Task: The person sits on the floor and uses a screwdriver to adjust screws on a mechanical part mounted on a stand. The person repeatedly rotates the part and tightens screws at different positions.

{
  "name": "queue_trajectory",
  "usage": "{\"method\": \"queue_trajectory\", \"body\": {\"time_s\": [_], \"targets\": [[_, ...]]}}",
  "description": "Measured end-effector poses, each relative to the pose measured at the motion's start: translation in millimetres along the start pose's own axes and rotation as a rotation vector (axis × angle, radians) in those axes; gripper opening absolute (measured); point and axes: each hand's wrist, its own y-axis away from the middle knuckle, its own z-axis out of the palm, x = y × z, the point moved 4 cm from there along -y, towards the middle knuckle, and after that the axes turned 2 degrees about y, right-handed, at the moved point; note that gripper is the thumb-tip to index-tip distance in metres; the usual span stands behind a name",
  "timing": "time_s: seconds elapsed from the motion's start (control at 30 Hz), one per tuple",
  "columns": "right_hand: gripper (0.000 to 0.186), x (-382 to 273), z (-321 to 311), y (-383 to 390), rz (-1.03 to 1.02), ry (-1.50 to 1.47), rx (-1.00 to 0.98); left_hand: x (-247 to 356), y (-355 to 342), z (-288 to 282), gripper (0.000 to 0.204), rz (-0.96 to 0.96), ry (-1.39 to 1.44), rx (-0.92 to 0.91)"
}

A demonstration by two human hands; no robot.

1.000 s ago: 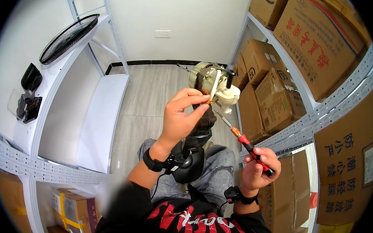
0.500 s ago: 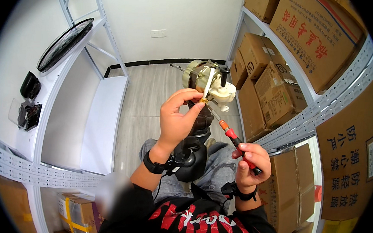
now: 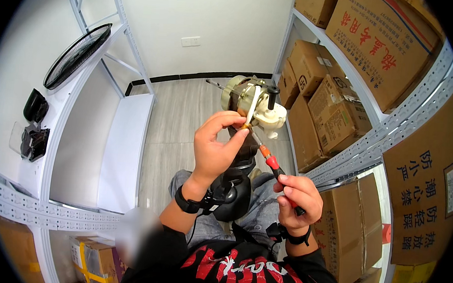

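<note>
An exposed fan motor with a cream gear housing and a black knob sits atop a dark stand between my knees. With thumb and index finger, my left hand pinches a small brass-coloured part just under the motor. A red and black screwdriver is in my right hand, fingers wrapped round its handle. Its shaft slants up and left to the brass-coloured part; whether the tip touches it is too small to tell.
A fan grille and black plastic parts lie on the left shelf. Cardboard boxes fill the right-hand shelves. A low white shelf board stands left of the grey floor.
My right hand and the screwdriver have shifted left and slightly up, so the driver stands steeper. My left hand keeps its pinch beneath the motor.
</note>
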Motion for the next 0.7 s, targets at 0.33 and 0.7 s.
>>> {"method": "queue_trajectory", "body": {"time_s": [0.33,0.7], "targets": [[0.042,3.1,10.6,-4.1,-0.042,0.101,-0.127,5.7,-1.6,-3.4,0.032,0.016,-0.186,0.118],[0.035,-8.3,38.8,-9.6,-0.211,0.071,-0.110,-7.5,-3.9,-8.5,0.026,0.237,-0.024,-0.070]]}}
